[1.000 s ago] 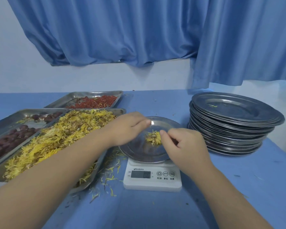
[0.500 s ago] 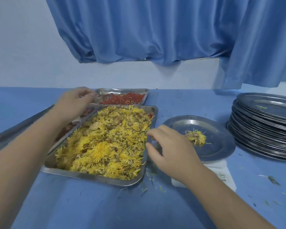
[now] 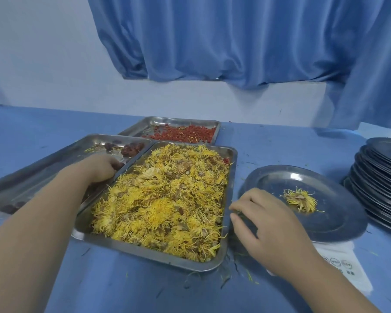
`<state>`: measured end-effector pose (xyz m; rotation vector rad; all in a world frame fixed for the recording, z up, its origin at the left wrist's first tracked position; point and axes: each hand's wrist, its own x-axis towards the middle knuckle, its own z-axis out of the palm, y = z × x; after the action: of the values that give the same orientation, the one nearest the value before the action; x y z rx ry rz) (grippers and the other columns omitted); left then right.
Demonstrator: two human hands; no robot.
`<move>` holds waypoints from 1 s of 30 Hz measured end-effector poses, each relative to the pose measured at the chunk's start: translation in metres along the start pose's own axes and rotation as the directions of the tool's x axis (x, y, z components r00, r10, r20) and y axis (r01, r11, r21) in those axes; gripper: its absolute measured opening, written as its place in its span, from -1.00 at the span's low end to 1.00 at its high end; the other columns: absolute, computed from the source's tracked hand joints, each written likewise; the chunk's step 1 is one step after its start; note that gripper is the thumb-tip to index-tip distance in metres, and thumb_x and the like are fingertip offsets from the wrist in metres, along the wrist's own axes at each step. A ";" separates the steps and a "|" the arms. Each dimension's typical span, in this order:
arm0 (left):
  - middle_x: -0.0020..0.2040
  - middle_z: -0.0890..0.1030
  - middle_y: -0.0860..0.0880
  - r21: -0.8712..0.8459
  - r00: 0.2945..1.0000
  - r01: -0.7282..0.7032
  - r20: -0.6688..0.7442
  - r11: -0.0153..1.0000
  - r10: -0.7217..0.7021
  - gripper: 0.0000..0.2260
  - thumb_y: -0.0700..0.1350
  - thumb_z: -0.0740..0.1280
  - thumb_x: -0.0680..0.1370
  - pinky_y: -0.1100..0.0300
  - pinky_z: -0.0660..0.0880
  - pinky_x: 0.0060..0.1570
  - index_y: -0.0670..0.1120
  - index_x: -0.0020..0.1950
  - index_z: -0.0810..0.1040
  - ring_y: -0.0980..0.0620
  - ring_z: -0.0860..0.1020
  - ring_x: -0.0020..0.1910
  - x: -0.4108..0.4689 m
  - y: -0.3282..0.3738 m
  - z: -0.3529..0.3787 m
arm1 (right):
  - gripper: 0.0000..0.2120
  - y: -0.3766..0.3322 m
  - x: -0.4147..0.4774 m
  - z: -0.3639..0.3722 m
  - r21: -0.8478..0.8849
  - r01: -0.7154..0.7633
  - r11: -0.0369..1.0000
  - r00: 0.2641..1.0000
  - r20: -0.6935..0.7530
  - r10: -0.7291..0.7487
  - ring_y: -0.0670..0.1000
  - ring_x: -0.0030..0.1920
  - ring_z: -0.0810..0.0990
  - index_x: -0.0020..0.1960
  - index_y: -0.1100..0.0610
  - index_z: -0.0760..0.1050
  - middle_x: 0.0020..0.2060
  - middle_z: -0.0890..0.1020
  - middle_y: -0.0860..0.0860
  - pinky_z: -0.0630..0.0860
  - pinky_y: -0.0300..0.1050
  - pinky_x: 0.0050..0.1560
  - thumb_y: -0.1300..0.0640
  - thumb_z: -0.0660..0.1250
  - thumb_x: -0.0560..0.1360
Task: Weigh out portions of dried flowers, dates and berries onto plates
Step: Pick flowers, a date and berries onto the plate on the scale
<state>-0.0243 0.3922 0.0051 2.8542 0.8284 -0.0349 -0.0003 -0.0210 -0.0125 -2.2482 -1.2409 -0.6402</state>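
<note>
Head view: in the middle of my frame I see a rectangular steel tray [image 3: 233, 177] heaped with yellow dried flowers [image 3: 163, 199], sitting on the blue bench [image 3: 145, 290]. To its left lies a second long steel tray [image 3: 43, 168] with dark red dates [image 3: 131, 149] at its far end. Behind both, a smaller steel tray [image 3: 158, 120] holds red berries [image 3: 185, 134].

The left hand [image 3: 99, 168] reaches down into the date tray, just beside the flower tray's left rim. Its fingers curl downward, and I cannot tell whether that grip has a date in it.

The right hand [image 3: 264, 224] rests at lower right, between the flower tray and a round steel plate [image 3: 325, 222], touching the plate's left edge. Its grip is released, fingers loosely spread.

The plate sits on a white kitchen scale [image 3: 343, 267] and carries one yellow flower head [image 3: 299, 199] near its middle. A stack of round steel plates [image 3: 379, 177] stands at the right edge, with a blue curtain [image 3: 212, 41] across the top.
</note>
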 end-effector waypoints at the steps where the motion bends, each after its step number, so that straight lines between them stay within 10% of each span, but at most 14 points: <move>1: 0.22 0.61 -0.07 0.001 1.000 0.000 -0.007 1.000 0.000 -0.57 -0.34 0.18 0.53 0.10 0.51 0.04 0.02 0.26 0.61 -0.01 0.60 0.01 0.001 -0.001 -0.001 | -0.83 0.001 0.000 -0.001 0.001 0.005 1.000 1.000 -0.014 -0.005 -0.05 -0.25 0.51 -0.13 0.08 0.61 -0.25 0.54 -0.07 0.45 -0.17 -0.25 0.09 0.25 0.48; 9: 0.16 0.63 -0.03 -0.193 0.965 -0.004 -0.257 0.981 -0.046 -0.69 -0.26 0.28 0.55 0.19 0.48 -0.37 0.02 0.22 0.61 0.01 0.59 -0.30 -0.021 -0.003 -0.002 | -0.75 0.003 -0.001 -0.002 0.010 0.046 0.999 0.995 -0.089 -0.045 -0.06 -0.26 0.47 -0.19 0.08 0.59 -0.28 0.52 -0.07 0.38 -0.19 -0.24 0.07 0.17 0.51; 15: 0.08 0.64 0.06 -0.573 0.936 -0.217 -0.351 0.790 0.002 -0.74 -0.12 0.40 0.53 0.15 0.47 -0.09 0.12 0.19 0.59 -0.05 0.62 -0.02 -0.066 0.038 -0.017 | -0.74 0.020 -0.005 -0.017 0.019 -0.026 0.999 0.982 -0.189 0.029 -0.01 -0.33 0.43 -0.28 0.07 0.53 -0.40 0.48 -0.09 0.35 -0.12 -0.26 0.06 0.16 0.50; 19: -0.04 0.66 0.14 -0.695 0.940 -0.318 -0.320 0.645 0.119 -0.72 -0.08 0.41 0.53 0.18 0.55 -0.13 0.18 0.21 0.59 0.17 0.63 -0.17 -0.100 0.089 -0.019 | -0.73 0.042 -0.012 -0.034 0.123 -0.188 0.974 0.933 -0.286 0.216 0.02 -0.37 0.42 -0.37 0.13 0.45 -0.49 0.45 -0.04 0.35 -0.07 -0.27 0.16 0.25 0.50; 30: -0.06 0.59 0.28 -0.524 0.861 -0.491 -0.172 0.696 0.478 -0.80 -0.11 0.39 0.50 0.54 0.37 -0.20 0.13 0.07 0.61 0.38 0.54 -0.10 -0.137 0.248 -0.005 | -0.59 0.074 -0.024 -0.051 0.147 -0.311 0.939 0.843 -0.413 0.344 0.01 -0.46 0.31 -0.44 0.14 0.24 -0.55 0.28 -0.03 0.25 -0.13 -0.39 0.22 0.29 0.53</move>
<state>-0.0083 0.1144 0.0577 2.4053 0.0214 0.2636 0.0440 -0.1021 -0.0025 -2.0342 -0.6294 -0.8805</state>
